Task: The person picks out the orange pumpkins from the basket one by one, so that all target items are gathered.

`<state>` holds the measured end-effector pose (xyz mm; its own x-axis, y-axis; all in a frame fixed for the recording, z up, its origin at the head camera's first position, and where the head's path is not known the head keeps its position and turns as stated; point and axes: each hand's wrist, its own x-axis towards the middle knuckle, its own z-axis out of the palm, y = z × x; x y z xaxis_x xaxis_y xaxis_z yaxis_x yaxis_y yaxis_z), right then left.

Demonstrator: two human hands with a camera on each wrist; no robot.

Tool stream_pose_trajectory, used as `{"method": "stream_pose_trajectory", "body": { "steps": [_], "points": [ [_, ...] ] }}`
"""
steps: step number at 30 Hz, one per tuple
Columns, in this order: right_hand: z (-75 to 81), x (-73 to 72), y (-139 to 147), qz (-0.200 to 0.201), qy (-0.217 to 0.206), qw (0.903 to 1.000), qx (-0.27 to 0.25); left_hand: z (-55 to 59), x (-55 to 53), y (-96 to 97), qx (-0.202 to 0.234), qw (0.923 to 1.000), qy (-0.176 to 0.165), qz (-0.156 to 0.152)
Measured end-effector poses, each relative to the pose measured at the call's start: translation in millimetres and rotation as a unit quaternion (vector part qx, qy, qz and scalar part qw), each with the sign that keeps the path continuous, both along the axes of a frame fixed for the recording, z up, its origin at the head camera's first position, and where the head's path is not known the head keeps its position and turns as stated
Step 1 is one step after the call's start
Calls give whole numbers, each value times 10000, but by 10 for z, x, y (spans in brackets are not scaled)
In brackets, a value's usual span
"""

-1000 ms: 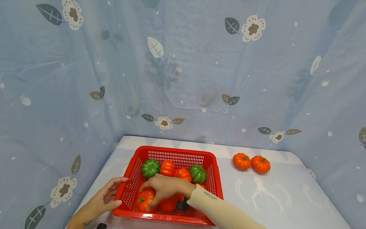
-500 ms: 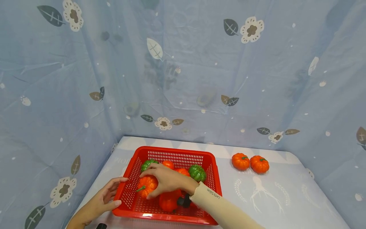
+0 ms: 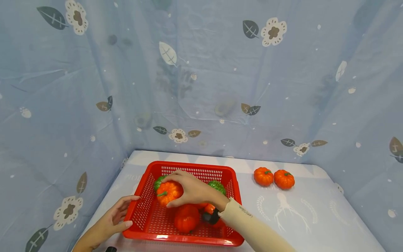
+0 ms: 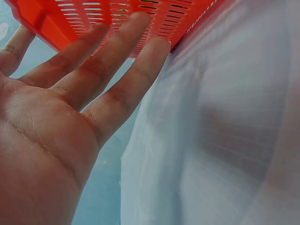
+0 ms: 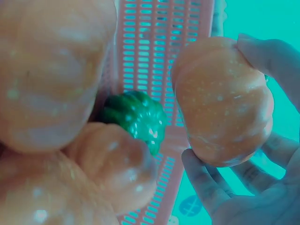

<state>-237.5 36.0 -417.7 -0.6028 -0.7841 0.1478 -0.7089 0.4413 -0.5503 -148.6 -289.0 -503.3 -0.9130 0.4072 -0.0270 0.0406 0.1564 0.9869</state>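
Note:
An orange pumpkin (image 3: 168, 193) with a green stem is gripped between the thumb and fingers of my right hand (image 3: 196, 189). It is held over the left part of a red slotted basket (image 3: 148, 232), overlapping a green pumpkin (image 5: 138, 117) behind it in the head view. Another green pumpkin (image 3: 217, 187) sits at the basket's back right. More orange pumpkins (image 3: 186, 218) lie in the middle and right, partly hidden by my wrist. My left hand (image 3: 114, 218) rests against the basket's left side, its fingers (image 4: 117, 101) extended and spread along the slotted wall.
Two orange pumpkins (image 3: 263, 176) stand side by side on the pale patterned tabletop (image 3: 315, 210), right of the basket. A blue curtain (image 3: 201, 87) with leaves and flowers encloses the table at the back and both sides.
My right hand has lifted the orange pumpkin from the basket's front left, moving it up and slightly right. More of the basket floor shows there. My left hand has stayed at the basket's side.

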Motion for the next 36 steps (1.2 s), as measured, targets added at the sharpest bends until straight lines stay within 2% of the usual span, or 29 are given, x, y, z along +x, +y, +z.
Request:
{"method": "stream_pose_trajectory", "body": {
  "steps": [14, 18, 26, 36],
  "points": [
    [120, -29, 432, -521, -450, 9956, -640, -11, -4, 8, 52, 10000, 17, -16],
    [130, -63, 595, -627, -382, 9940, -817, -5, -3, 11, 59, 10000, 13, -35],
    [142, -106, 932, -1273, -89, 9856, -1109, 3, 4, 19, -1, 10000, -25, 53],
    [88, -184, 1405, -1827, -168, 9729, -1405, 0, -2, 31, 43, 10000, -14, 85]
  ]
}}
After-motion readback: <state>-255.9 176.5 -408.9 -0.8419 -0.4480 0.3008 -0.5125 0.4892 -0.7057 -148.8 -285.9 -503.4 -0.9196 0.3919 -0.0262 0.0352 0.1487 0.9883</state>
